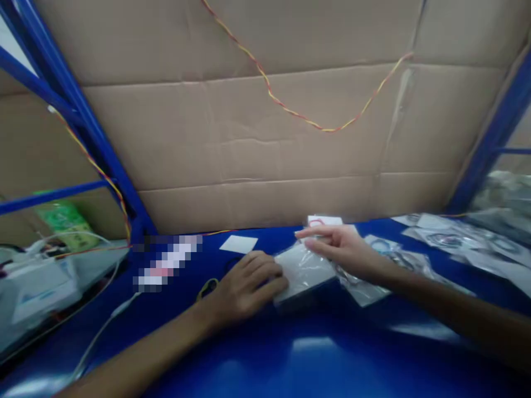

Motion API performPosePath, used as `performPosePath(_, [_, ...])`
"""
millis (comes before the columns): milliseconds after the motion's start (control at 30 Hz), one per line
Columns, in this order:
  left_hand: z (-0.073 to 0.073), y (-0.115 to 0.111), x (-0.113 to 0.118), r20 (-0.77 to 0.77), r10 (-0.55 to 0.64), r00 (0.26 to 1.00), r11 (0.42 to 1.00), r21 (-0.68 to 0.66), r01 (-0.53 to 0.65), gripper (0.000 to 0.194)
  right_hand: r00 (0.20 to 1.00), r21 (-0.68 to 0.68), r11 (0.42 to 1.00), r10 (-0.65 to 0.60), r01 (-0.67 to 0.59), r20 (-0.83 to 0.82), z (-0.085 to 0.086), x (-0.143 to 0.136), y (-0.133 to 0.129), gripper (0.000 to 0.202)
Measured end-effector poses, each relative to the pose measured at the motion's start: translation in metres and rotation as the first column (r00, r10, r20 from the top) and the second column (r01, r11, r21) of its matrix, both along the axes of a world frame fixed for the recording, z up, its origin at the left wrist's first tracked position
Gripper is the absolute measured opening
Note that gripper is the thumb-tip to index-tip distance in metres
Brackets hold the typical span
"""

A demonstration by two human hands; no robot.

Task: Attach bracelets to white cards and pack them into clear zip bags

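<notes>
Gripping pkt L edge w/ L fingers, R fingers extended; table room nearside.

A clear-sleeved white packet lies on the blue table.

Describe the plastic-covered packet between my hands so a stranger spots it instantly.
Find the blue tabletop below the cardboard wall. Between the left hand and right hand lies the white packet in shiny plastic. The left hand touches it, not the packets farther right.
</notes>
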State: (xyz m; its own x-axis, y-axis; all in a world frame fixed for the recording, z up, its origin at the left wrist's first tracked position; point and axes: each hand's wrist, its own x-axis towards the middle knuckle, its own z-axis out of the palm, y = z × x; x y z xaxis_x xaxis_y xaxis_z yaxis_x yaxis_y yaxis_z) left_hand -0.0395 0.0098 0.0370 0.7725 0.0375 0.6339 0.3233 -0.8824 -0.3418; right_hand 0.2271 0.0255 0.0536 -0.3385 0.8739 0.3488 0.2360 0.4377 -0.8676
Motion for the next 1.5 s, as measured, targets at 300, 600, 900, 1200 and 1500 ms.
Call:
performPosePath(300, [0.001,0.009,-0.002,0.212,0.109,0.971,0.925,-0.380,-0.021,0.016,0.985,0.018,0.988,0.154,-0.156,0.079,0.007,0.003,-0.004,0.043])
performPosePath(600, [0.008,0.021,-0.010,0.445,0.539,0.715,0.585,-0.808,0.061,0.043,0.978,0.170,0.978,0.089,-0.122,0.191,0.010,-0.003,-0.014,0.031])
performPosePath(900, [0.008,0.022,-0.004,0.472,0.594,0.652,0.496,-0.853,0.165,0.034,0.973,0.078,0.989,0.105,-0.123,0.206,0.006,-0.004,-0.011,0.042])
performPosePath(1200, [0.010,0.028,-0.008,0.391,0.602,0.696,0.346,-0.914,0.214,0.035,0.993,-0.037,0.994,0.108,-0.106,0.041,0.000,-0.005,-0.009,0.032])
performPosePath(1500, [0.009,0.032,-0.011,0.339,0.573,0.746,0.236,-0.940,0.246,0.038,0.995,-0.006,0.995,0.102,-0.102,0.011,-0.002,-0.004,-0.010,0.028])
